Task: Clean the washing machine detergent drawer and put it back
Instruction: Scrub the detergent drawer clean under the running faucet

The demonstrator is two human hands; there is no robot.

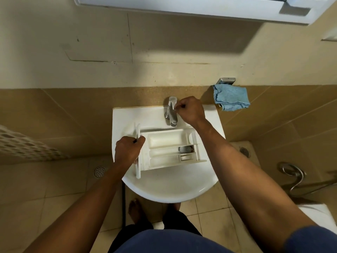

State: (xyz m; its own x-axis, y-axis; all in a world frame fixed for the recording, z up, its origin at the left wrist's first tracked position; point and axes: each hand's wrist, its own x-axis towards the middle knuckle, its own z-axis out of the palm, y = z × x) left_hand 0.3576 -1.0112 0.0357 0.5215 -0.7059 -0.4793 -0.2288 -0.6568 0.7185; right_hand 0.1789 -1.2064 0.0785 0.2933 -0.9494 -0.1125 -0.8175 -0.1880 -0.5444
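The white detergent drawer lies across the white sink basin, its open compartments facing up and its front panel to the left. My left hand grips that front panel. My right hand is curled round the lever of the chrome tap at the back of the sink. No running water is visible. A small grey piece sits in the drawer's middle compartment, near its right end.
A blue cloth hangs on a wall holder right of the sink. A white cabinet is mounted above. Floor drains lie on the tiled floor, a chrome hose at the right, a perforated basket at the left.
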